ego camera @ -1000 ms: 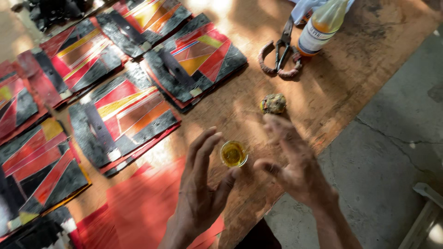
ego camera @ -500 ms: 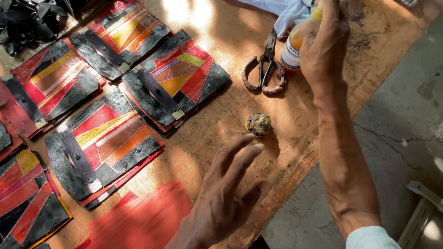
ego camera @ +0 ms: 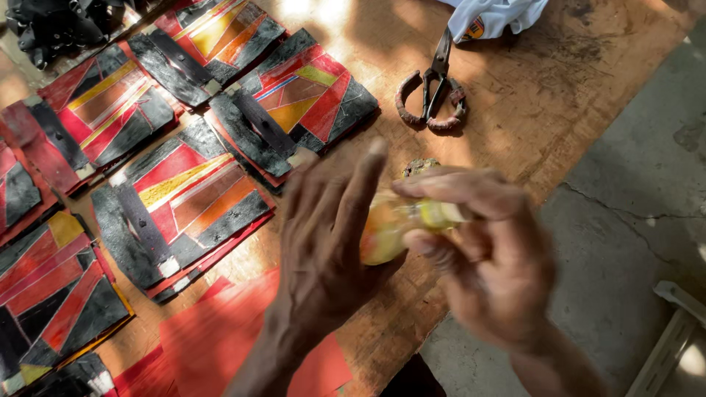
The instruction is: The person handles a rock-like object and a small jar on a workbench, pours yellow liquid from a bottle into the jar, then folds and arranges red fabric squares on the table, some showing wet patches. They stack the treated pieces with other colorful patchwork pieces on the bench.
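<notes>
Centre frame: small yellow bottle [ego camera: 393, 229] held between both hands above wooden table [ego camera: 559, 88]. Right hand [ego camera: 489, 257] closed around bottle neck end, thumb and fingers pinching. Left hand [ego camera: 327, 235] cupped against bottle base, fingers extended; contact likely, though motion blur hides it. Step in hand: handling bottle, probably at cap. Next move calls for firm base grip, bottle upright. Scissors [ego camera: 435, 88] upper centre. Red-black-yellow patchwork pieces [ego camera: 184, 198] left half, well apart.
</notes>
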Action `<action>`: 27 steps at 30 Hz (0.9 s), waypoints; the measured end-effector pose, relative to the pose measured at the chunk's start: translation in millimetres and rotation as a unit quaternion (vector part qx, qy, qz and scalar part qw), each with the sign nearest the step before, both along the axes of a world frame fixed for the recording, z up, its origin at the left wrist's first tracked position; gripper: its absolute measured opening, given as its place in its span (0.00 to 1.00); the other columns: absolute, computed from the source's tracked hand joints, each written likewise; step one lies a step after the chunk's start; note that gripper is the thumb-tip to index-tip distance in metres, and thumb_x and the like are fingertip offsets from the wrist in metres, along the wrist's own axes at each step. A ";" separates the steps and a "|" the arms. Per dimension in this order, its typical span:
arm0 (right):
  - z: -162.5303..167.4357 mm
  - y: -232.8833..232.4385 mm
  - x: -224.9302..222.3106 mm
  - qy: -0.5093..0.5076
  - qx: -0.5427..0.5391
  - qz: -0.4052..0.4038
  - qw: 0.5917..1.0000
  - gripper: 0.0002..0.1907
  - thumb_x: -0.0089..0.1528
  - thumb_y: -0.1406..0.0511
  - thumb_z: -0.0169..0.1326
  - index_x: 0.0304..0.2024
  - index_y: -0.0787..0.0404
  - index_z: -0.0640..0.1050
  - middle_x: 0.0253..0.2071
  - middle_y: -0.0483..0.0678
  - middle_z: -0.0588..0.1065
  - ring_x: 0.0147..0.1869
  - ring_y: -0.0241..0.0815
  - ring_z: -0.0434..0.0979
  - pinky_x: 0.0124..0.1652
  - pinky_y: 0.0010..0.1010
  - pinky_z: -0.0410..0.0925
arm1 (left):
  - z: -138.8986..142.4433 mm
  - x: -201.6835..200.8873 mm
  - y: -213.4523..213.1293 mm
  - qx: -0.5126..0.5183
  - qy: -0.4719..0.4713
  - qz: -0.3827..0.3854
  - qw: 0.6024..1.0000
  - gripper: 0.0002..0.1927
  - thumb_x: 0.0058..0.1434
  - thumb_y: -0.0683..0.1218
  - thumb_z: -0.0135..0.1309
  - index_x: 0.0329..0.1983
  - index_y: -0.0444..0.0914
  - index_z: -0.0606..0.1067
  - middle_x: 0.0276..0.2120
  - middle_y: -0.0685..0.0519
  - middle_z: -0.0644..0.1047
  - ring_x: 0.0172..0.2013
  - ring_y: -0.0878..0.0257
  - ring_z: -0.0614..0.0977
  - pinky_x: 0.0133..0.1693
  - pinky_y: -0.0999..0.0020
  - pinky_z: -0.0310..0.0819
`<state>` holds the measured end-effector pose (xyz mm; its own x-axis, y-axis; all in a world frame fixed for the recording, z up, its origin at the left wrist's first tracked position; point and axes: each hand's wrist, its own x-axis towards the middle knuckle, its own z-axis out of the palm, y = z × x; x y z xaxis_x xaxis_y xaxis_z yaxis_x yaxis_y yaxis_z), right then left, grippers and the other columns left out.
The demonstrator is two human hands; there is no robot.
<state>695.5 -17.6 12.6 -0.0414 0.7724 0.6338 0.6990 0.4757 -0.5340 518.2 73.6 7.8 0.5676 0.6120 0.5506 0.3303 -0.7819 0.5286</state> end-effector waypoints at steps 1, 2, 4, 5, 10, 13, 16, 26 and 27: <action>-0.5 -4.5 -8.6 -0.013 -0.026 0.005 1.000 0.15 0.75 0.60 0.52 0.57 0.64 0.71 0.48 0.53 0.76 0.44 0.40 0.81 0.40 0.29 0.77 | 0.8 -9.3 -1.6 -0.007 0.003 -0.003 1.000 0.43 0.50 0.47 0.72 0.67 0.36 0.63 0.52 0.44 0.77 0.51 0.46 0.79 0.57 0.48 0.68; -1.0 -7.8 -15.2 -0.024 -0.037 0.003 0.999 0.15 0.75 0.59 0.51 0.56 0.63 0.71 0.47 0.52 0.76 0.43 0.39 0.80 0.38 0.29 0.76 | 0.9 -18.2 -3.4 -0.013 0.006 -0.007 1.000 0.40 0.49 0.46 0.71 0.64 0.38 0.66 0.52 0.45 0.77 0.49 0.48 0.81 0.53 0.53 0.72; -1.1 -9.9 -22.3 -0.046 -0.048 -0.002 0.998 0.16 0.74 0.57 0.49 0.54 0.63 0.71 0.46 0.52 0.76 0.41 0.38 0.79 0.36 0.29 0.75 | 1.8 -38.1 -6.9 -0.030 0.015 -0.007 0.999 0.37 0.47 0.45 0.71 0.61 0.40 0.70 0.50 0.47 0.78 0.46 0.50 0.82 0.46 0.58 0.76; -0.5 -10.4 -24.7 -0.057 -0.048 -0.003 0.997 0.16 0.74 0.57 0.48 0.53 0.63 0.70 0.45 0.52 0.76 0.39 0.38 0.78 0.34 0.29 0.75 | 2.8 -48.6 -9.2 -0.043 0.022 -0.005 0.999 0.36 0.46 0.45 0.70 0.59 0.39 0.71 0.49 0.48 0.78 0.44 0.50 0.82 0.43 0.59 0.77; -2.4 -6.1 -39.4 -0.092 -0.075 0.019 0.993 0.19 0.72 0.51 0.43 0.46 0.61 0.69 0.39 0.50 0.72 0.33 0.37 0.73 0.27 0.29 0.69 | 5.8 -89.2 -19.4 -0.047 0.077 -0.008 0.996 0.35 0.44 0.42 0.69 0.57 0.39 0.71 0.49 0.48 0.77 0.43 0.50 0.81 0.40 0.59 0.76; -8.1 -4.6 -49.9 -0.082 -0.082 0.021 0.993 0.21 0.74 0.49 0.38 0.40 0.59 0.67 0.33 0.46 0.68 0.30 0.36 0.67 0.25 0.30 0.64 | 2.2 -100.1 -25.0 -0.018 0.084 -0.014 0.996 0.36 0.43 0.41 0.69 0.58 0.40 0.71 0.49 0.49 0.77 0.46 0.50 0.81 0.42 0.58 0.76; -10.6 -8.8 -54.5 -0.036 -0.083 0.033 0.995 0.25 0.76 0.46 0.36 0.38 0.59 0.66 0.31 0.45 0.65 0.28 0.33 0.64 0.24 0.29 0.60 | -2.1 -102.9 -27.5 0.012 0.083 -0.009 0.996 0.37 0.43 0.43 0.71 0.59 0.42 0.71 0.48 0.50 0.76 0.45 0.51 0.80 0.42 0.56 0.75; -49.3 -9.3 -60.0 0.071 -0.109 -0.050 0.990 0.27 0.74 0.54 0.40 0.21 0.57 0.64 0.16 0.40 0.55 0.18 0.33 0.54 0.18 0.29 0.50 | -17.8 -92.5 -32.2 0.115 0.075 0.037 0.990 0.29 0.52 0.45 0.69 0.57 0.46 0.72 0.46 0.52 0.75 0.45 0.53 0.79 0.41 0.56 0.72; -55.5 -9.4 -61.2 0.096 -0.123 -0.051 0.986 0.26 0.73 0.55 0.40 0.20 0.56 0.65 0.15 0.40 0.55 0.16 0.33 0.53 0.16 0.28 0.48 | -18.1 -93.0 -34.6 0.127 0.078 0.045 0.988 0.28 0.54 0.45 0.68 0.57 0.47 0.72 0.46 0.52 0.75 0.46 0.54 0.79 0.41 0.56 0.72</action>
<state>634.4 -27.0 -42.8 0.1461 0.8978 0.4154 0.6116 0.2480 -0.7513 425.3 39.0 -10.3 0.6071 0.5180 0.6026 0.4670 -0.8461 0.2569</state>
